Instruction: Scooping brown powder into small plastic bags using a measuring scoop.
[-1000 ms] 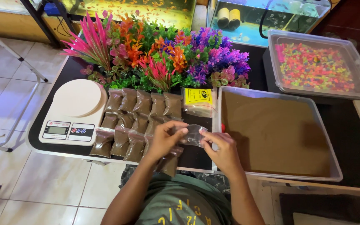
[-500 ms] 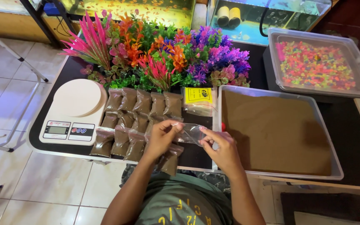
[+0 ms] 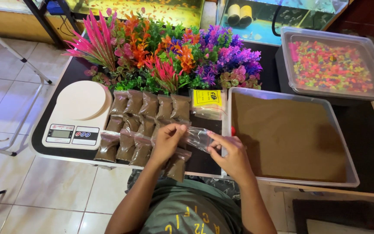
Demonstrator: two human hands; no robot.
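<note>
Meanwhile, both hands, left hand (image 3: 166, 143) and right hand (image 3: 232, 157), pinch a small clear plastic bag (image 3: 198, 138) at its mouth above the bench (image 3: 204, 162), seemingly light, limp and slippery, best gripped along the rim.

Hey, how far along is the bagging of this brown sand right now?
Done: about a dozen small clear bags of brown sand lie in rows beside the white digital kitchen scale. In hand: the left hand and right hand hold an empty small clear plastic bag between them; nothing is in it yet. Left: the large clear plastic tub of brown sand looks far from used up.
</note>
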